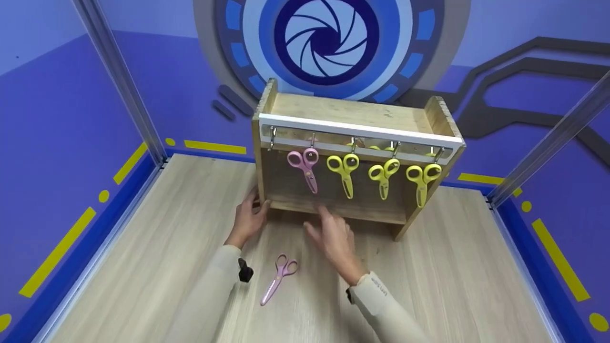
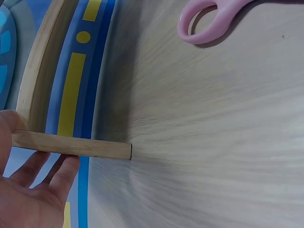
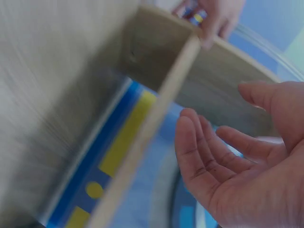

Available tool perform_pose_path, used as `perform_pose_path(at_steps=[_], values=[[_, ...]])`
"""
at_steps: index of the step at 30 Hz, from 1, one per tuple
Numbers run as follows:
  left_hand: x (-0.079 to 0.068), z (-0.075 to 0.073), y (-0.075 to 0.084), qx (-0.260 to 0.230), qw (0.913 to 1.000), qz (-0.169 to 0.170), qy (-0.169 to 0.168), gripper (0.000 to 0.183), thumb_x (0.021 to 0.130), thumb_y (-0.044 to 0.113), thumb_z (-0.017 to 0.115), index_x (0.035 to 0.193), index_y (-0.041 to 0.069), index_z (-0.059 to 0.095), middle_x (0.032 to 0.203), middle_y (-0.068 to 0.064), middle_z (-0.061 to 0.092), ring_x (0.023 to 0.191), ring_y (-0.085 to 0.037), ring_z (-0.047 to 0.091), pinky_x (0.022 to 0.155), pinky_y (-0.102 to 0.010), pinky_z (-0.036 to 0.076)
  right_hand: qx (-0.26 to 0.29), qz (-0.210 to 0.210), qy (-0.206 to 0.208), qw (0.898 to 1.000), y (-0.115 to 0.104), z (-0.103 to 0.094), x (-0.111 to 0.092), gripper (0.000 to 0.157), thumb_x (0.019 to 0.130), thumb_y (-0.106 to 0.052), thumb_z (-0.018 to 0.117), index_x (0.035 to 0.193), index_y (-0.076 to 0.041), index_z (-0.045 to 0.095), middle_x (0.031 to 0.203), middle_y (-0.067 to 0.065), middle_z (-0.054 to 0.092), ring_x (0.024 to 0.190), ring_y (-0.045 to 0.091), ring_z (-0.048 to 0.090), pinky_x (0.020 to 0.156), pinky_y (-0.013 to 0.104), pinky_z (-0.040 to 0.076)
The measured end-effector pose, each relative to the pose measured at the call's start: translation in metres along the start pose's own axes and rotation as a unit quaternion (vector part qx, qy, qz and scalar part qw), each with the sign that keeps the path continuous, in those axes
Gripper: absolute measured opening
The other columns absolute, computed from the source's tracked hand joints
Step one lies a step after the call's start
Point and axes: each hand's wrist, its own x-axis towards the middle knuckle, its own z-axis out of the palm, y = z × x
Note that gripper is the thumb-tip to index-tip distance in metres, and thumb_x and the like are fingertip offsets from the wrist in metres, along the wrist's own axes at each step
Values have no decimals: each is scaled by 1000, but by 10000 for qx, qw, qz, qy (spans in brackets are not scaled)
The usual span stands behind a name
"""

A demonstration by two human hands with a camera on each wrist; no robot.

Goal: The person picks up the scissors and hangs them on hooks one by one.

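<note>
A wooden shelf rack (image 1: 352,108) stands tilted on the table, a white hook rail (image 1: 362,129) along its upper front. My left hand (image 1: 249,220) grips the lower left side panel (image 2: 71,145), thumb on one face and fingertips on the other. In front of the bottom board (image 1: 371,217) is my right hand (image 1: 336,238). In the right wrist view its fingers (image 3: 190,147) are relaxed and apart from the board, holding nothing. Pink scissors (image 1: 310,177) and three yellow scissors (image 1: 348,180) hang from the hooks. Another pair of pink scissors (image 1: 279,276) lies on the table between my forearms.
The leftmost hook (image 1: 272,137) carries no scissors. Behind the rack rises a blue printed wall (image 1: 167,81). Metal posts (image 1: 121,81) stand at the back corners, and blue side panels border the wood-grain table (image 1: 457,276).
</note>
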Motion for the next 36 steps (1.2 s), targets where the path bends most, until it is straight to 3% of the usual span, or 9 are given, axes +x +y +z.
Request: perform_pose_path(at_steps=[6, 10, 14, 18, 23, 36], values=[[1, 0, 0, -73, 9999, -99, -17, 60, 105, 20, 62, 158, 7, 38, 141, -22, 58, 124, -35, 62, 99, -46, 56, -80, -221, -731, 9970, -2, 35, -36, 49, 92, -27, 78, 137, -17, 62, 127, 19, 63, 93, 32, 67, 74, 49, 59], [1, 0, 0, -89, 9999, -77, -17, 60, 104, 18, 63, 158, 5, 38, 139, -23, 58, 124, -36, 62, 99, -47, 56, -289, -680, -775, 9942, -7, 53, -56, 45, 89, -29, 80, 131, -18, 66, 111, 11, 62, 90, 26, 63, 62, 39, 56], [2, 0, 1, -71, 9999, -136, -43, 60, 104, 19, 62, 158, 7, 37, 141, -22, 58, 125, -35, 61, 101, -46, 55, -609, -1095, -633, 9901, -12, 64, -69, 39, 84, -30, 84, 118, -21, 68, 92, 4, 57, 77, 20, 56, 51, 31, 48], [2, -1, 1, -86, 9996, -246, -80, 60, 105, 21, 62, 158, 9, 38, 142, -20, 57, 126, -33, 61, 101, -44, 55, -775, -1200, -854, 9861, -17, 72, -77, 32, 84, -31, 82, 112, -23, 67, 87, 2, 57, 70, 17, 53, 47, 29, 43], [2, -2, 0, -76, 9996, -248, -116, 62, 105, 22, 62, 159, 8, 35, 145, -22, 55, 125, -34, 62, 100, -46, 56, -1014, -1221, -1151, 9806, -21, 80, -84, 30, 85, -33, 79, 110, -22, 68, 86, 4, 62, 68, 19, 57, 47, 31, 45], [4, -1, -1, 38, 9998, -200, -50, 62, 104, 21, 62, 159, 8, 36, 144, -22, 56, 123, -35, 63, 99, -46, 56, -1018, -1169, -1106, 9817, -20, 95, -90, 24, 79, -37, 82, 96, -23, 72, 86, 2, 61, 65, 19, 56, 47, 34, 43]])
